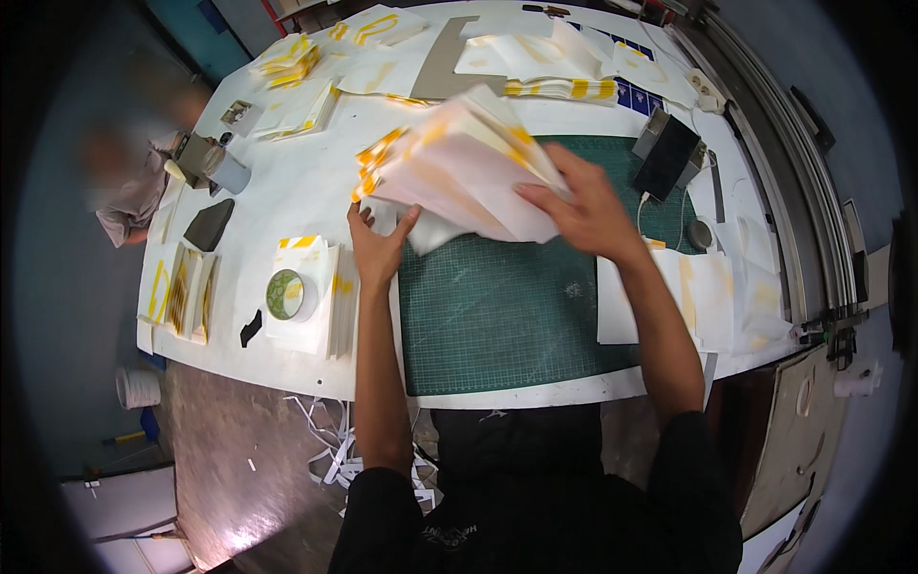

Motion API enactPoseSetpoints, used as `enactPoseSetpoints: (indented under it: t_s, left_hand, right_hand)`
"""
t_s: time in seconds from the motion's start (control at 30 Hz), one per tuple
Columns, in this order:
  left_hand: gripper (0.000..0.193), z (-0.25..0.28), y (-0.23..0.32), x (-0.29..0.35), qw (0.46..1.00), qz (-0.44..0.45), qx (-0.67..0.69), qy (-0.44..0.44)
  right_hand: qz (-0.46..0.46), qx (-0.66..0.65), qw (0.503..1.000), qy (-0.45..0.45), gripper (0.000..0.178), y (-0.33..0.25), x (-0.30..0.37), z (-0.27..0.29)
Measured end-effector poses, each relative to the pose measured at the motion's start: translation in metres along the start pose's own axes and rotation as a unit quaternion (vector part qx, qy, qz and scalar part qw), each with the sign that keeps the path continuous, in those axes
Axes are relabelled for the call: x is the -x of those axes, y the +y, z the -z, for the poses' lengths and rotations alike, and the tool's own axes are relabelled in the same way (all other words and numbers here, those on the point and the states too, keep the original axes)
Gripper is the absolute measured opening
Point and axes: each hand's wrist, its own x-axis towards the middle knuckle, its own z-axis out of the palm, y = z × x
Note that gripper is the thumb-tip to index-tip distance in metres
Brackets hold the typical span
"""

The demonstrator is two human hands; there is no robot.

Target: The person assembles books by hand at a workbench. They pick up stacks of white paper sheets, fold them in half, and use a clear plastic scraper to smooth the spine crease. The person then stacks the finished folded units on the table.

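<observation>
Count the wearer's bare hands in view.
2: left hand open at the lower-left end of the yellow-marked paper bundle; right hand gripping its right end. Some right-hand fingers are hidden behind it.

Tabletop (287, 206) bright, light seemingly from above; white sheets (521, 59) at the far side near clipping, little texture left. Cutting mat (497, 325) evenly lit, grid readable. Black shirt (555, 517) very dark, folds mostly lost. Floor (215, 430) dim, with a glare patch toward lower left. Lifted paper stack (469, 177) looks motion-blurred. Person (134, 201) at far left: head area heavily blurred. Fisheye distortion: tabletop edge and metal rails (765, 172) bow, corners fall to black.
</observation>
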Motion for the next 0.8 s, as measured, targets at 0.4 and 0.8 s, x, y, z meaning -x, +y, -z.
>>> enactPoseSetpoints:
  t_s: [0.4, 0.8]
  left_hand:
    - [0.078, 0.011, 0.005, 0.055, 0.796, -0.059, 0.578, -0.170]
    - [0.056, 0.091, 0.030, 0.127, 0.985, -0.064, 0.151, -0.044]
  right_hand:
    - [0.108, -0.056, 0.991, 0.059, 0.023, -0.034, 0.072, 0.058]
    - [-0.099, -0.257, 0.958, 0.082, 0.050, 0.038, 0.143, -0.015]
